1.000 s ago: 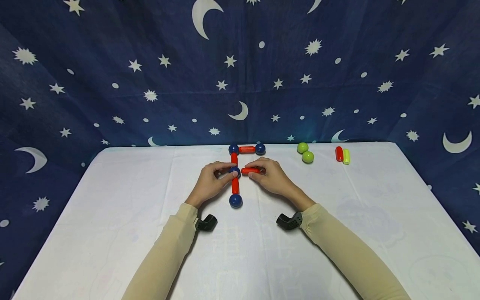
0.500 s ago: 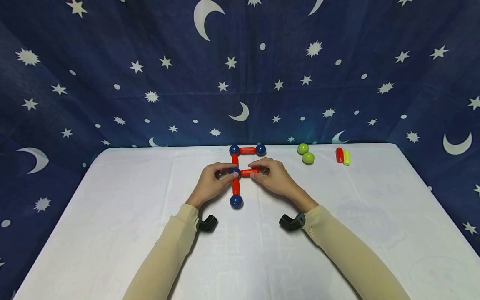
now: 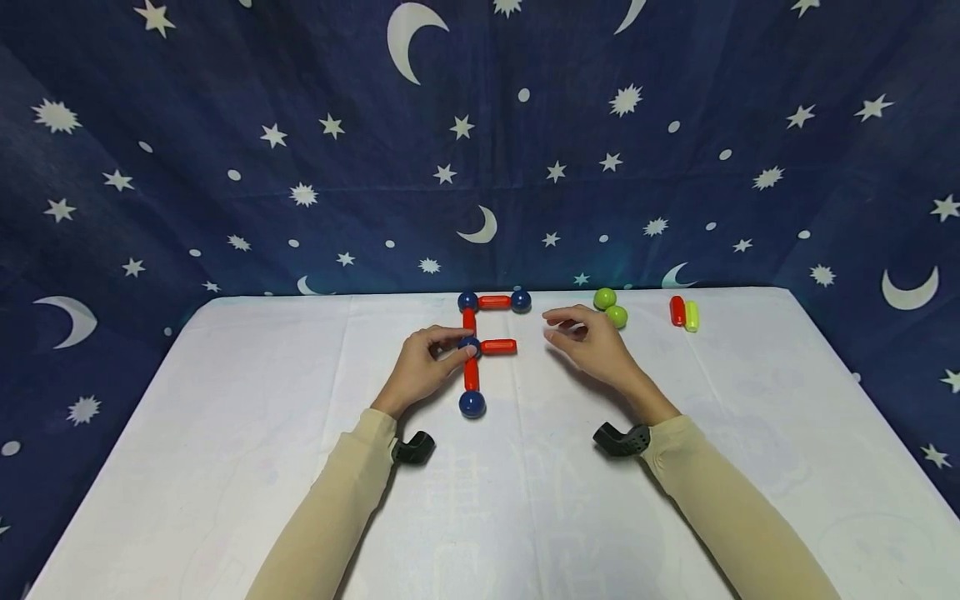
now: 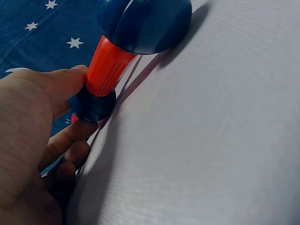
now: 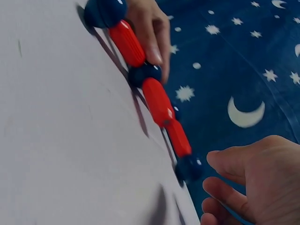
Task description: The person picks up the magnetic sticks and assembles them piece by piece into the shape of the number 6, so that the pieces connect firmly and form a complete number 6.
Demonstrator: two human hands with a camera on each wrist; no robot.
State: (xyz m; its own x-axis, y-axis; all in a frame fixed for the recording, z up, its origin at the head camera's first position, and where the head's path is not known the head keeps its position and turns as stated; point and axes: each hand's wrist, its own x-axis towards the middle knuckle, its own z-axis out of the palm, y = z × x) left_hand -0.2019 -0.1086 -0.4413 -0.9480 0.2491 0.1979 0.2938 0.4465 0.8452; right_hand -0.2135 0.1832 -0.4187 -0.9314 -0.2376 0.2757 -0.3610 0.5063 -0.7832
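Red rods and blue balls are joined in an F shape on the white table. My left hand (image 3: 422,365) pinches the middle blue ball (image 4: 96,108) between thumb and fingers. From that ball a red rod (image 3: 499,347) points right, its far end bare. Below it, another red rod (image 3: 471,375) leads to the nearest blue ball (image 3: 472,405). Along the top, a red rod (image 3: 494,302) links the corner blue ball (image 3: 467,302) to a blue ball (image 3: 521,302) on the right. My right hand (image 3: 596,348) hovers right of the F shape, fingers loosely bent and holding nothing.
Two green balls, one behind (image 3: 604,297) and one in front (image 3: 617,317), lie just beyond my right hand. Further right, a red rod (image 3: 677,311) and a yellow-green rod (image 3: 692,317) lie side by side. A dark blue star-patterned cloth (image 3: 337,217) hangs behind the table (image 3: 225,433).
My right hand brought the red rod up against the middle blue ball, let go of it and moved away to the right. My left hand has stayed on the ball.
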